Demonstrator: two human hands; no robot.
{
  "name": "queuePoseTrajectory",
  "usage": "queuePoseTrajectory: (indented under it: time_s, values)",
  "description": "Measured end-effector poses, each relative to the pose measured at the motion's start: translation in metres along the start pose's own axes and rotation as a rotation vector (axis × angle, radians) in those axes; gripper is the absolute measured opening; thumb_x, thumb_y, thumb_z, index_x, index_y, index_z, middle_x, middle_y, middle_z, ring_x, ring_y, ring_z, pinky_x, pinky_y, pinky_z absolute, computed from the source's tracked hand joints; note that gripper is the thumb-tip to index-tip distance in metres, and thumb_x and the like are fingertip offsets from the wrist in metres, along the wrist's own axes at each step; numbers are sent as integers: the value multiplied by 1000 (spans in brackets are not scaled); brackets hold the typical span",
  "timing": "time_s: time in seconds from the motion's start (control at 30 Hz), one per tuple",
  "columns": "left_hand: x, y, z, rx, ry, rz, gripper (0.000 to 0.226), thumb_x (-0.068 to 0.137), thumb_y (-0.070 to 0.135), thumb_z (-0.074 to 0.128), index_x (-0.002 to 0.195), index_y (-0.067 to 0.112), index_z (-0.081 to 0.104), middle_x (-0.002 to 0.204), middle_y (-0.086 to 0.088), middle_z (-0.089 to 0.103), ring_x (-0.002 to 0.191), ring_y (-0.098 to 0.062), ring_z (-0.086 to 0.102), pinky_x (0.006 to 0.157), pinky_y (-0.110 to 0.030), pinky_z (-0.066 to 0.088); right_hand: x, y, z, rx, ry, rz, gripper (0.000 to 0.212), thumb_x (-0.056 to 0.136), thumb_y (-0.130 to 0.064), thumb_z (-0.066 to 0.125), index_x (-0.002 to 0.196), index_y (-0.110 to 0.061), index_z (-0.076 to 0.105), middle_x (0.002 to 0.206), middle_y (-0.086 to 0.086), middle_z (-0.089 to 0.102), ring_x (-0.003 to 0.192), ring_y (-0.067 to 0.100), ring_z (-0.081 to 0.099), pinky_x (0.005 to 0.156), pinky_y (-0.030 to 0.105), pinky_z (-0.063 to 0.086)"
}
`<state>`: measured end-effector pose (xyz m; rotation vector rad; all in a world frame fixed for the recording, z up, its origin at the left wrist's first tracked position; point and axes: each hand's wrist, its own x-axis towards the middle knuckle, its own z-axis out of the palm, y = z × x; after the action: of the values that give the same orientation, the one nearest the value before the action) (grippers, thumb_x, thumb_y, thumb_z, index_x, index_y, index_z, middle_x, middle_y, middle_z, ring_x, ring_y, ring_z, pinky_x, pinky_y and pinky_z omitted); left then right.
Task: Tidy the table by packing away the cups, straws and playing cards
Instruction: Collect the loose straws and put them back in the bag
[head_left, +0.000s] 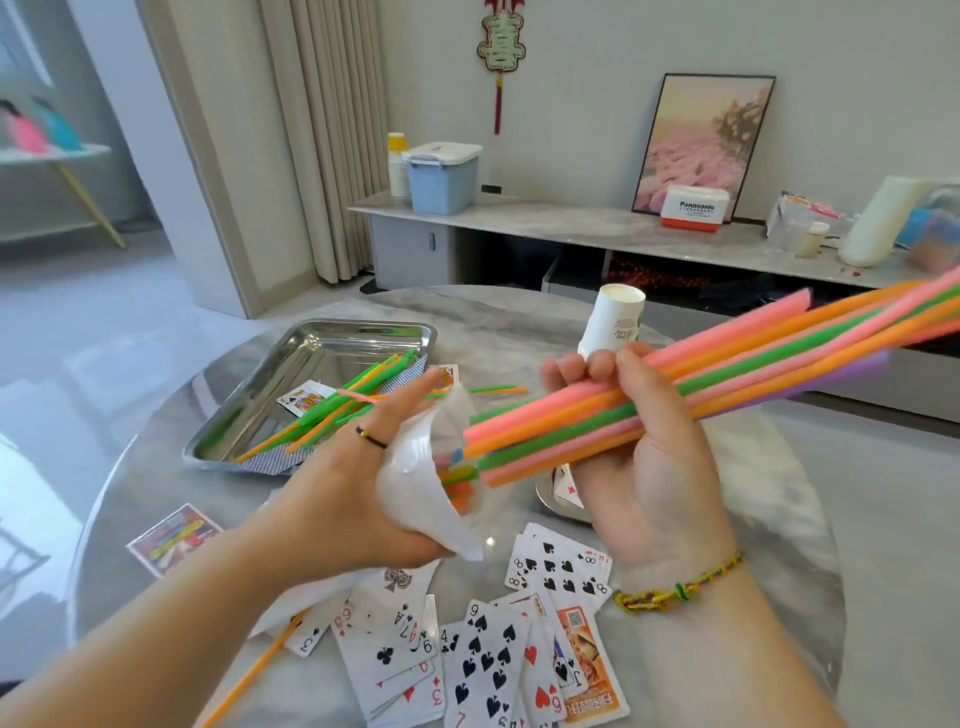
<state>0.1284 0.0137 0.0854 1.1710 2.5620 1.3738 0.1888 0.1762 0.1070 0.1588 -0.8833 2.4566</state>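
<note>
My right hand (644, 457) grips a thick bundle of pink, orange, green and purple straws (737, 364) that slants up to the right. Its lower ends sit at the mouth of a clear plastic bag (431, 478), which my left hand (358, 483) holds open. Thinner green and orange straws (332, 410) lie across a steel tray (270, 384) with a few cards. Playing cards (483, 644) are scattered face up at the table's near edge. An upside-down stack of paper cups (615, 322) stands behind my right hand. One orange straw (249, 675) lies under my left forearm.
A printed card box (174, 538) lies at the left on the round marble table (810, 499). A small steel dish (556, 499) peeks from under my right hand. Behind, a low cabinet (571, 218) carries a blue storage box (441, 176), a cup stack and a framed picture.
</note>
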Motion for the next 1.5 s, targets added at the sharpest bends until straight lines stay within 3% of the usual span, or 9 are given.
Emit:
queuePoseTrajectory:
  time_s: [0.13, 0.27, 0.4, 0.63, 0.8, 1.1, 1.3, 1.43, 1.5]
  values:
    - [-15, 8, -18, -102, 140, 39, 97, 27, 43, 66, 113, 57, 24, 93, 46, 48, 90, 34, 40, 71, 10, 30, -1, 15, 38, -121, -98, 6, 29, 77, -8, 54, 53, -22, 62, 51, -4, 62, 65, 14, 69, 60, 23, 56]
    - [-21, 12, -22, -127, 154, 63, 94, 29, 44, 66, 114, 51, 25, 98, 61, 38, 92, 35, 38, 73, 11, 28, -1, 30, 59, -268, -96, 14, 40, 85, -6, 51, 54, -27, 63, 59, -4, 69, 71, 11, 67, 61, 23, 55]
    - [-23, 7, -27, -128, 178, 42, 103, 31, 38, 76, 108, 72, 17, 100, 63, 33, 94, 35, 37, 70, 11, 30, -6, 33, 75, -386, -115, -10, 41, 85, -8, 52, 53, -32, 63, 65, -7, 71, 66, 4, 62, 59, 19, 52]
    - [-24, -2, -38, -186, 226, 44, 106, 36, 28, 81, 105, 77, 19, 96, 57, 43, 92, 34, 40, 67, 11, 32, -5, 26, 90, -442, -153, -40, 43, 86, -11, 52, 51, -33, 64, 66, -8, 72, 64, 2, 61, 55, 13, 50]
    - [-28, 3, -36, -213, 227, 63, 98, 31, 44, 73, 109, 73, 21, 101, 55, 45, 96, 32, 41, 71, 10, 30, -6, 41, 92, -587, -223, 5, 39, 85, -10, 54, 54, -32, 63, 73, -11, 72, 66, 8, 61, 63, 24, 52]
    - [-29, -4, -36, -247, 219, 44, 95, 35, 46, 74, 114, 62, 23, 103, 50, 47, 95, 23, 49, 73, 6, 35, 0, 51, 72, -737, -283, 225, 14, 77, -10, 66, 75, -24, 64, 65, -11, 66, 62, 2, 64, 59, 13, 51]
    - [-21, -13, -40, -265, 299, 43, 101, 46, 0, 85, 112, 52, 29, 90, 37, 49, 85, 33, 45, 65, 10, 32, 20, 32, 77, -666, -289, 153, 31, 65, -25, 64, 95, -30, 54, 94, -9, 62, 82, -1, 60, 76, 18, 48]
    - [-19, -13, -42, -251, 276, 23, 99, 42, 27, 86, 112, 58, 23, 90, 46, 53, 88, 37, 37, 67, 11, 29, 31, 25, 85, -623, -265, 24, 10, 75, -32, 58, 79, -23, 61, 72, -12, 71, 75, 2, 64, 67, 13, 52]
    - [-18, -10, -41, -259, 271, 22, 97, 38, 32, 79, 113, 56, 22, 92, 55, 47, 89, 37, 37, 67, 12, 29, 30, 32, 86, -773, -286, 23, 20, 84, -26, 54, 68, -24, 65, 62, -18, 68, 68, -8, 61, 62, 6, 47]
